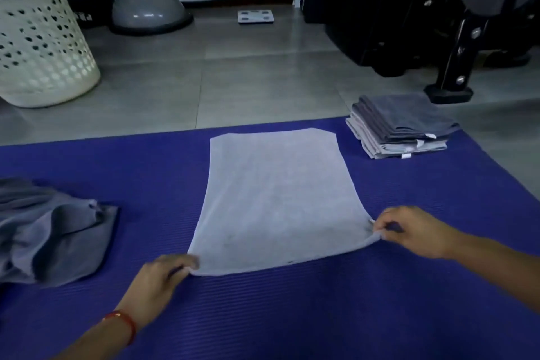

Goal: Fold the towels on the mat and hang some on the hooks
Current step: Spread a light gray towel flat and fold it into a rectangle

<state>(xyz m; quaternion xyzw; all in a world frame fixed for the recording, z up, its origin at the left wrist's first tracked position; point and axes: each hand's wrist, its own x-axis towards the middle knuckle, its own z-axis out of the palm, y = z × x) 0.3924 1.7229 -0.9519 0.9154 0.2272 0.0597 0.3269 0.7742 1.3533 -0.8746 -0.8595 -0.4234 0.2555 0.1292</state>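
A pale grey towel (277, 202) lies spread flat on the blue mat (292, 316), its long side running away from me. My left hand (162, 278) pinches its near left corner. My right hand (409, 231) pinches its near right corner, which is lifted slightly off the mat. A stack of folded grey towels (400, 126) sits at the mat's far right edge. A loose heap of dark grey towels (49, 231) lies on the mat at the left. No hooks are in view.
A white perforated laundry basket (38, 44) stands on the grey floor at the far left. Beyond it are a grey half-ball trainer (149, 10) and a small scale (255, 16). Black gym equipment (438, 23) fills the far right.
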